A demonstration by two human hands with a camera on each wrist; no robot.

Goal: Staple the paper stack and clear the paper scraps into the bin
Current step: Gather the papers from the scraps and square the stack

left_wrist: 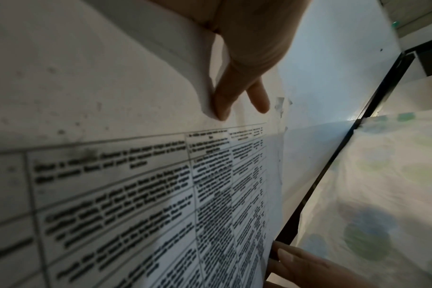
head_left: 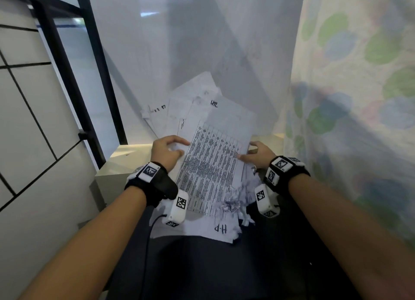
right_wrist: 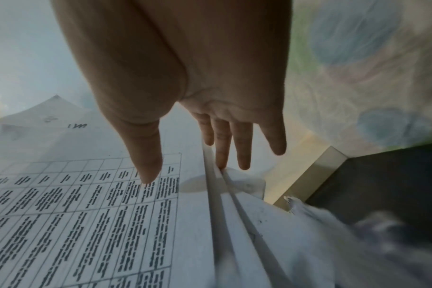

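A loose paper stack (head_left: 213, 165) leans against the pale wall, its top sheet printed with a dense table (left_wrist: 136, 194). Other sheets fan out behind it, some with handwriting. My left hand (head_left: 170, 150) grips the top sheet's left edge, fingers (left_wrist: 222, 105) curled round the bent paper. My right hand (head_left: 256, 152) holds the right edge: the thumb (right_wrist: 148, 171) lies on the print, the fingers (right_wrist: 242, 152) reach along and under the sheet edges. Crumpled, torn paper scraps (head_left: 233, 201) lie at the stack's lower right, under my right wrist. No stapler or bin shows.
A beige ledge (head_left: 125, 156) runs under the papers. A black metal frame (head_left: 74, 86) stands at the left before a tiled wall. A flowered cloth (head_left: 359, 97) hangs close on the right. A dark surface (head_left: 202, 266) lies below the papers.
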